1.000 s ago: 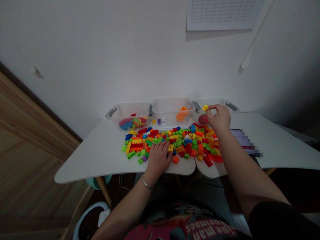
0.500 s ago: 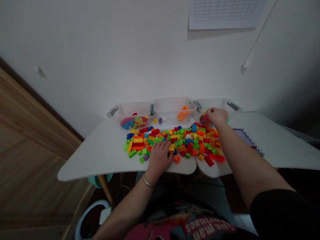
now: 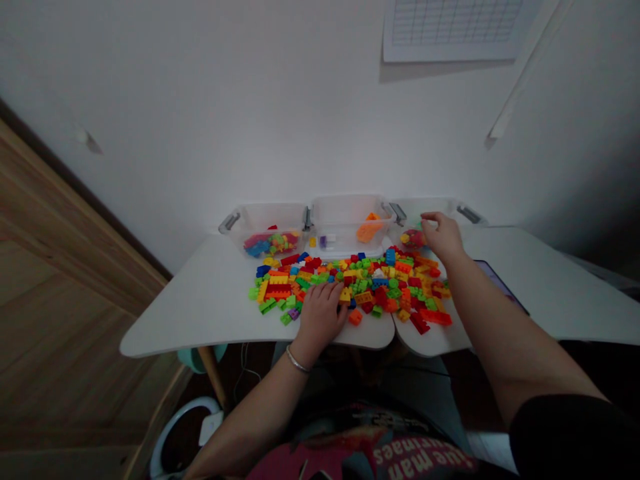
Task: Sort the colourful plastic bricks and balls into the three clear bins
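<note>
Yellow is what we notice first: a small yellow piece (image 3: 404,238) shows low in the right-hand clear box (image 3: 433,205), beside a red lump (image 3: 416,239); a second ago we saw a yellow piece pinched above that box by the right hand (image 3: 445,239), which then dipped in and has since lifted a little; we judge that the piece was let go there, so that round of pick and drop looks finished. We see nothing held in the right hand now; its fingers are bent forward at the box, and we cannot tell whether the tips meet.

The left hand (image 3: 323,313) has stayed on the near edge of the brick heap (image 3: 360,285); its fingers are slightly spread over the bricks, with a yellow brick (image 3: 345,295) just beside thumb and forefinger, not visibly pinched. The heap looks much as it did, spread across the white table (image 3: 200,313) in front of the boxes; the middle box (image 3: 345,210) holds an orange piece (image 3: 369,230), and the left-hand box (image 3: 265,213) a mix of coloured pieces (image 3: 273,243).
</note>
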`<act>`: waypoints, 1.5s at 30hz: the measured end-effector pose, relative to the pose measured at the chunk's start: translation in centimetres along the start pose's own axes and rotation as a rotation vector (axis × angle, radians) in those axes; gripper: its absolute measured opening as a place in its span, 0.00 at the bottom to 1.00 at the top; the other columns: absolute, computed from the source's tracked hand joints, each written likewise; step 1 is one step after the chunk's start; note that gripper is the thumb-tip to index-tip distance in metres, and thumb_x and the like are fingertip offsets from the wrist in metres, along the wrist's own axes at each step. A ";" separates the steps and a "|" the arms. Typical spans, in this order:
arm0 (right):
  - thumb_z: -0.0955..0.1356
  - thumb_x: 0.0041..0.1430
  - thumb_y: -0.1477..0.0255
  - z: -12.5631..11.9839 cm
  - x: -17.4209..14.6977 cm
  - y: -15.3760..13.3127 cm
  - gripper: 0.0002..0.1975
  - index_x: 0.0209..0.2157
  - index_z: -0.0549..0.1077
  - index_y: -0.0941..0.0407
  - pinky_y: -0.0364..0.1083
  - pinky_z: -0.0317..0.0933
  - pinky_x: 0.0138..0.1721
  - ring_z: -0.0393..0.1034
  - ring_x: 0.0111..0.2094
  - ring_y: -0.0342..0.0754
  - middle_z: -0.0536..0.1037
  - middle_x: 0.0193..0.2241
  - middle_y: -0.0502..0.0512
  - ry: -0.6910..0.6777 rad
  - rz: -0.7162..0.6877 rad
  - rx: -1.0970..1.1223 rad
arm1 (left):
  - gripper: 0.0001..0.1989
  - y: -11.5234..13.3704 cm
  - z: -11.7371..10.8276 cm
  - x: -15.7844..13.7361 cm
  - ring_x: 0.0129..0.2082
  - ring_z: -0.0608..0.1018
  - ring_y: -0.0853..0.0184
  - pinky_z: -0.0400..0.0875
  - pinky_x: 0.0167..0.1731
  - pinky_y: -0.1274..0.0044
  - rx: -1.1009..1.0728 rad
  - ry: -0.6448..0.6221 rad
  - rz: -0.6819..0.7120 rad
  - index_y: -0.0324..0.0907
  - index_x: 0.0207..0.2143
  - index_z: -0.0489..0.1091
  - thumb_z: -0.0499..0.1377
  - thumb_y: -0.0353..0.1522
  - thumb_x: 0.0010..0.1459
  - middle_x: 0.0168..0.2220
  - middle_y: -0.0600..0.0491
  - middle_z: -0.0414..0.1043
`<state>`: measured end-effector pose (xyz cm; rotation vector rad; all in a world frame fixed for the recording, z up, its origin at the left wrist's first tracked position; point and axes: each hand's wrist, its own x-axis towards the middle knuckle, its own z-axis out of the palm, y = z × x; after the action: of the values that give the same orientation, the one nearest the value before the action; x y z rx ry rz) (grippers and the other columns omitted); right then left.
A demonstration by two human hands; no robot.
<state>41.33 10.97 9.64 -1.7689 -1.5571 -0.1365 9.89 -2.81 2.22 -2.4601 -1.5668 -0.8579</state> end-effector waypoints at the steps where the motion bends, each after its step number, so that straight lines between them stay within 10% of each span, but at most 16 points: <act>1: 0.60 0.58 0.66 -0.4 -0.5 -0.4 0.21 0.46 0.76 0.60 0.53 0.61 0.46 0.71 0.41 0.56 0.80 0.41 0.64 0.051 -0.009 0.050 | 0.21 0.0 0.0 0.0 0.53 0.73 0.55 0.66 0.56 0.60 0.000 0.001 0.000 0.41 0.55 0.69 0.58 0.32 0.59 0.52 0.45 0.75; 17: 0.67 0.58 0.70 -0.9 -13.9 -7.4 0.10 0.41 0.77 0.53 0.56 0.62 0.52 0.70 0.47 0.56 0.80 0.43 0.57 -0.152 -0.557 0.093 | 0.20 0.0 0.2 0.0 0.52 0.74 0.55 0.67 0.55 0.61 0.022 0.017 0.015 0.40 0.54 0.70 0.58 0.32 0.58 0.51 0.45 0.75; 45: 0.71 0.55 0.67 -0.2 -15.3 -5.5 0.14 0.43 0.76 0.56 0.56 0.65 0.49 0.71 0.46 0.58 0.79 0.42 0.60 -0.409 -0.416 -0.035 | 0.21 0.1 0.0 -0.1 0.53 0.73 0.55 0.66 0.56 0.60 0.002 -0.011 0.004 0.38 0.55 0.68 0.58 0.31 0.59 0.52 0.46 0.75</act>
<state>32.70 -1.63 4.04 -1.5377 -2.2195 -0.0003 9.91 -2.95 2.22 -2.4702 -1.5651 -0.8437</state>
